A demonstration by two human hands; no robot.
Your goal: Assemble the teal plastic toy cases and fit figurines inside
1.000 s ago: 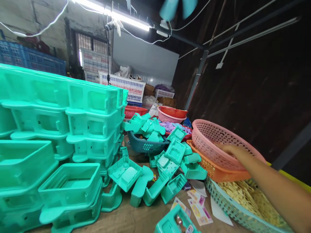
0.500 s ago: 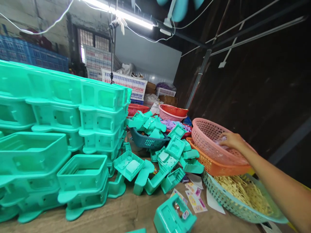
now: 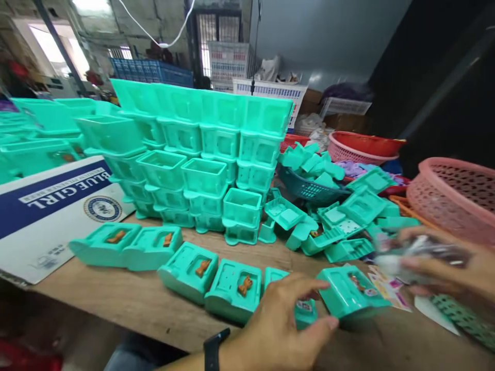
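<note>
My left hand point(image 3: 282, 319), with a dark band on the wrist, has thumb and fingers apart beside a turquoise plastic box point(image 3: 351, 291). Its fingertips are at the box's left edge; whether they touch is unclear. The box holds a small brown figure and a printed piece in its recess. My right hand point(image 3: 444, 263), blurred, is closed around a crinkled clear plastic packet point(image 3: 421, 247); its contents cannot be made out. A row of similar turquoise boxes point(image 3: 234, 288), several with brown animal figures, runs leftward along the table, one partly hidden behind my left hand.
Turquoise bins point(image 3: 185, 134) stand stacked behind the row. A white and blue carton point(image 3: 62, 216) is at left. Loose turquoise parts point(image 3: 340, 221) lie piled at right, near a pink basket point(image 3: 456, 196). Printed cards point(image 3: 390, 288) lie on the table point(image 3: 181, 309) beside a green basket point(image 3: 464, 319).
The view has swung left and down. My right hand has come out of the pink basket with a clear packet and moved toward the boxes. My left hand has come into view.
</note>
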